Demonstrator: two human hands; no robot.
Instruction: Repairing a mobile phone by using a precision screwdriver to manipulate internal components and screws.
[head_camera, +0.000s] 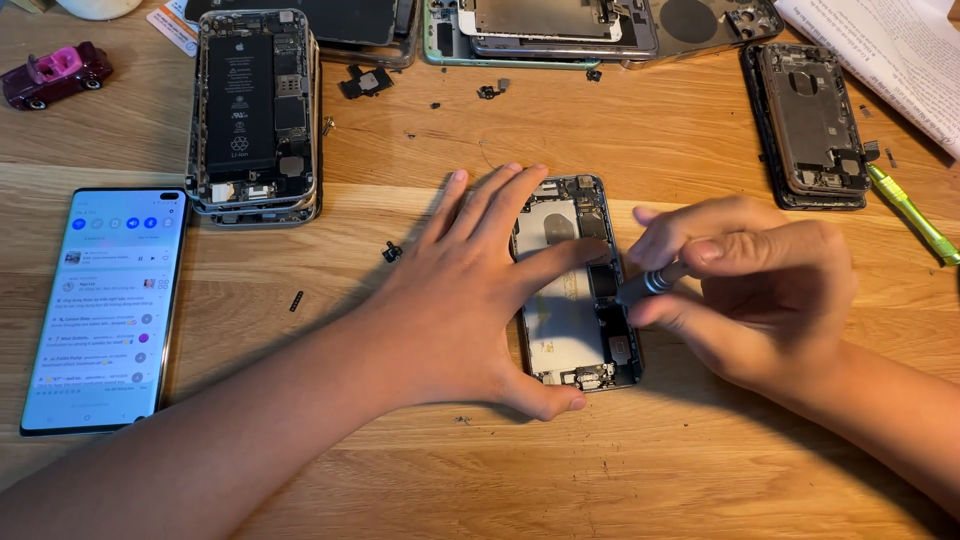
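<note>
**Opened phone chassis held flat and worked with a screwdriver**

Forearms are seen entering from the lower edge, left and right, over a wooden table (620, 460). At centre, an opened phone chassis (577, 285) lies face-down-open on the wood, its battery bay bare and pale. It is pinned by the left hand (470, 290), which is spread wide, fingers laid across the upper half and thumb hooked at the lower corner. A small metal-handled screwdriver (650, 283) is pinched in the right hand (760, 290), fingers curled tight about it, tip set down into the chassis at its right edge.

Also listed: a lit smartphone (105, 310) at the far left; a stack of opened phones with a black battery (255, 110) behind it; further stripped housings (560, 30) along the back edge; another gutted housing (812, 125) at right, beside a green tool (910, 212); a pink toy car (55, 73); loose small parts (392, 251) scattered about.
</note>
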